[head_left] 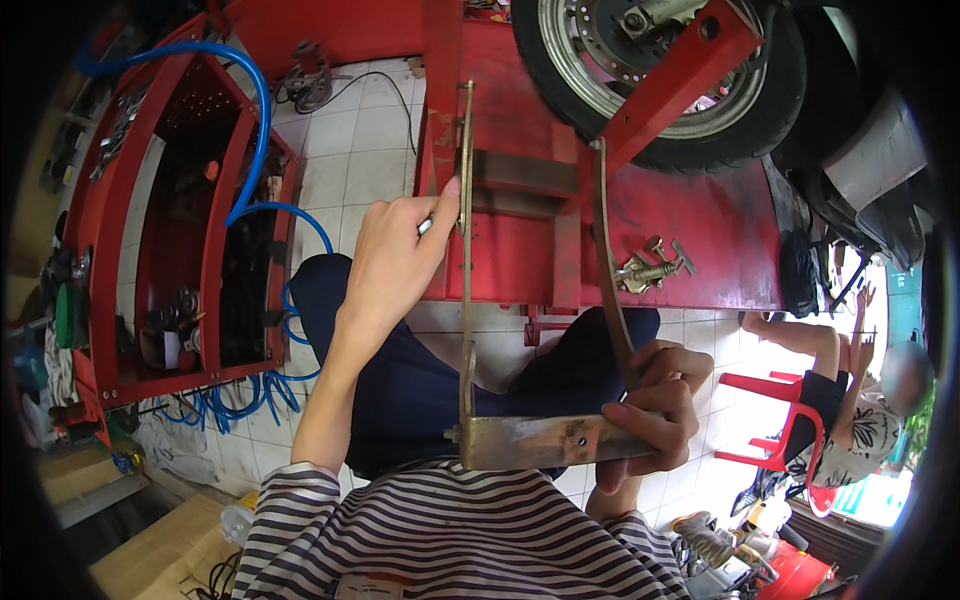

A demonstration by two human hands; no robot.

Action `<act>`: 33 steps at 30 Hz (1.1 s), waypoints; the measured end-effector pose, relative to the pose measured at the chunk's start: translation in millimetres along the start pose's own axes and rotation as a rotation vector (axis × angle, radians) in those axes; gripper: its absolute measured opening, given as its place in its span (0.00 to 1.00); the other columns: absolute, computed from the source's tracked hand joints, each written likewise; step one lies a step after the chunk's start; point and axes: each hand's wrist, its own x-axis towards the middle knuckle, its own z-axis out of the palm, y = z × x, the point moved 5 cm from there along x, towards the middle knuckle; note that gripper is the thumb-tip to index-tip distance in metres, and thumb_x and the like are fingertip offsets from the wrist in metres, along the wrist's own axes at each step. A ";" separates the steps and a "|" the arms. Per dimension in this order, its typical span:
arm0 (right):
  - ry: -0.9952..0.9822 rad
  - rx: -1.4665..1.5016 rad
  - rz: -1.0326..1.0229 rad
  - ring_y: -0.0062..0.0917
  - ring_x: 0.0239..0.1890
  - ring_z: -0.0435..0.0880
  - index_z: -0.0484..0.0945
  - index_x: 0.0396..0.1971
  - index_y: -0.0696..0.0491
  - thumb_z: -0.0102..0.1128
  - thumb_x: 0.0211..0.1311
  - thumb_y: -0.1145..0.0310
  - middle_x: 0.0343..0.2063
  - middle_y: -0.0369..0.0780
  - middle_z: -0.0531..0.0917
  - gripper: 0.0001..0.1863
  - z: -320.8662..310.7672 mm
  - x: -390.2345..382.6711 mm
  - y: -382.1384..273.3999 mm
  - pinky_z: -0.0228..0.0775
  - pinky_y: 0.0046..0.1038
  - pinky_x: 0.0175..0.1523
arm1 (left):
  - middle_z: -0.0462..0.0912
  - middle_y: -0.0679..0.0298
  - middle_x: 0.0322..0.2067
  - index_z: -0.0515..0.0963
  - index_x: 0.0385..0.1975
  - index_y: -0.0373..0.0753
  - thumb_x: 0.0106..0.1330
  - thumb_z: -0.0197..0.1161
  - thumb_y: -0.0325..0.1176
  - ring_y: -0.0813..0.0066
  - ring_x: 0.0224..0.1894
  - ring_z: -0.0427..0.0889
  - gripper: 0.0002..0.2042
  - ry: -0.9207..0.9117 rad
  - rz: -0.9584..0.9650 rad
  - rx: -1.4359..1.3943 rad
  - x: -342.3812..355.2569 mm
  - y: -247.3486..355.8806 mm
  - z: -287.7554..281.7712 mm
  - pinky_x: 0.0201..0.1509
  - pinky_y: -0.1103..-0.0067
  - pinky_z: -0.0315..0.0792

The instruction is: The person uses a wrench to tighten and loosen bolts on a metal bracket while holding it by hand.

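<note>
A U-shaped metal bracket [535, 441], brownish and worn, spans the space before my chest with its two long arms pointing away from me. My right hand [660, 405] is closed around its near right corner. At the left arm of the bracket, my left hand [405, 245] is closed, with its fingertips against the thin bar. A small silver-white thing [426, 226] pokes out of the left fist; the rest of it is hidden. Beyond the bracket, a brass-coloured clamp-like metal part [648, 268] lies on the red bench [715, 225].
A tyred wheel [690, 145] stands at the far right beside a red steel arm [680, 85]. To the left is a red tool cart [160, 385] with a looping blue hose [262, 130]. A person sits on a red chair [775, 440] at right.
</note>
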 end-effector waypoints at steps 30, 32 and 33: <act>-0.005 0.029 -0.021 0.31 0.34 0.65 0.86 0.31 0.50 0.63 0.48 0.30 0.19 0.33 0.71 0.34 0.2 -4.1 2.0 0.60 0.30 0.28 | 0.65 0.59 0.15 0.66 0.33 0.35 0.78 0.45 0.39 0.71 0.18 0.65 0.14 -0.071 0.145 -0.351 -14.9 -16.3 21.1 0.25 0.74 0.62; 0.002 0.025 -0.017 0.31 0.34 0.65 0.86 0.31 0.50 0.63 0.49 0.30 0.19 0.33 0.71 0.33 0.6 -4.4 1.5 0.60 0.30 0.28 | 0.64 0.61 0.16 0.64 0.32 0.35 0.79 0.45 0.39 0.75 0.19 0.63 0.15 -0.047 0.086 -0.485 -18.6 -16.9 27.3 0.25 0.75 0.62; 0.002 0.028 -0.009 0.32 0.34 0.65 0.86 0.31 0.50 0.63 0.49 0.30 0.19 0.33 0.72 0.33 0.4 -3.8 1.1 0.59 0.30 0.28 | 0.64 0.62 0.16 0.64 0.32 0.36 0.79 0.45 0.39 0.77 0.19 0.63 0.14 -0.043 0.071 -0.505 -19.5 -17.4 29.2 0.25 0.75 0.62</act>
